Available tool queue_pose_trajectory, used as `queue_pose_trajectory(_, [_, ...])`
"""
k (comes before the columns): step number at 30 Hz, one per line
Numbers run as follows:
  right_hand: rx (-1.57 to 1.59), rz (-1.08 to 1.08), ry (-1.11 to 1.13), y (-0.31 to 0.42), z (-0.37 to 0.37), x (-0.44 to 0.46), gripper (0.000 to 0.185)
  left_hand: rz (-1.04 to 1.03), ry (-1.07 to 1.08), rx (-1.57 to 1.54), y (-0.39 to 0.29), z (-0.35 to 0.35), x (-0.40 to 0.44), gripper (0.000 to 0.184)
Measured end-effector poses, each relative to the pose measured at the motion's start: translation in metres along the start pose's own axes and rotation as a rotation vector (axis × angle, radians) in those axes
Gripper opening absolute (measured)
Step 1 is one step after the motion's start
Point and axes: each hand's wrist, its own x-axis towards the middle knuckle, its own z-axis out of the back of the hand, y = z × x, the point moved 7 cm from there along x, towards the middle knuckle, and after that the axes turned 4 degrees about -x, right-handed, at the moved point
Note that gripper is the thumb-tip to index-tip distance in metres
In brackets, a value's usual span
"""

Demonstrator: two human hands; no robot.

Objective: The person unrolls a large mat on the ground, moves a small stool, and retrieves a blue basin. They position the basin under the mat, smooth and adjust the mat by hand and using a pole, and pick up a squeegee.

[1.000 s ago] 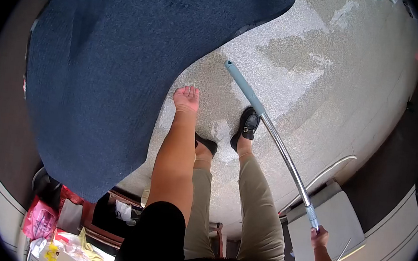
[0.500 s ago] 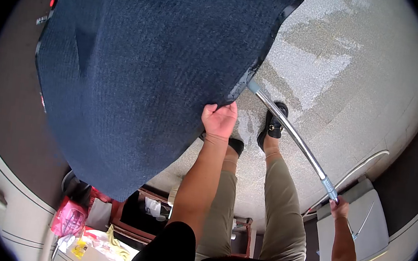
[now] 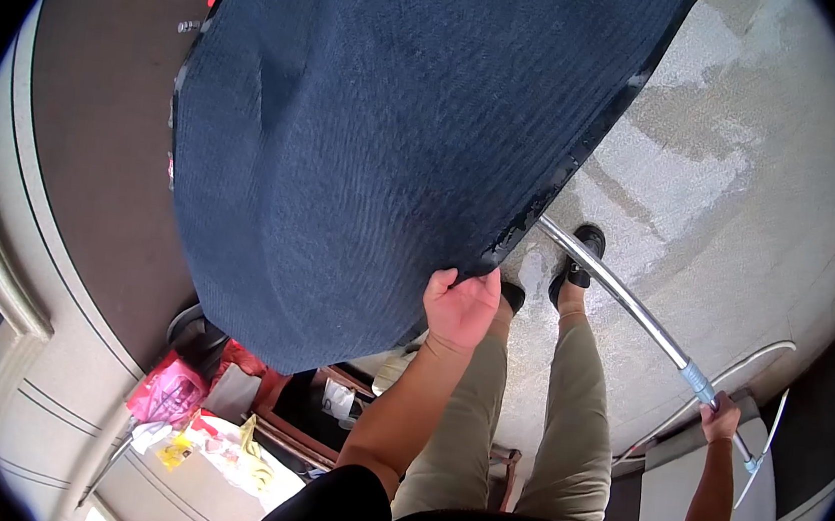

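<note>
A large dark blue ribbed floor mat (image 3: 379, 136) with a black rubber border hangs raised in front of me, its right border wet. My left hand (image 3: 463, 308) pinches its lower edge, with the palm turned up and the fingers closed. In my right hand (image 3: 721, 417), at the lower right, is a long shiny metal pole (image 3: 625, 299) with a blue-grey collar (image 3: 695, 380). The fingers wrap around it just below the collar. The pole slants up to the left, and its far end is hidden behind the mat.
Wet patches (image 3: 690, 191) mark the speckled floor. A pale hose (image 3: 728, 371) curves near a grey box (image 3: 707, 494) on the right. At lower left are a pink bag (image 3: 167, 387), a yellow packet (image 3: 175, 452) and a reddish-brown open container (image 3: 296, 430). My black shoe (image 3: 584, 256) is beside the pole.
The view has shifted, so the mat and both hands appear farther right, the left hand also lower. The pole's upper end, at the mat's border before, now passes behind it. Both grips stay the same.
</note>
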Motion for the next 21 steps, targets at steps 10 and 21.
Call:
queue_pose_trajectory(10, [-0.197,0.242,-0.083,0.170,0.128,0.128,0.048,-0.148,-0.023,0.014,-0.011,-0.035,-0.031,0.032])
queue_pose_trajectory(21, [0.134,-0.121,0.791,0.332,0.203,0.093,0.049,-0.135,0.015,-0.162,-0.008,-0.074,-0.048,0.038])
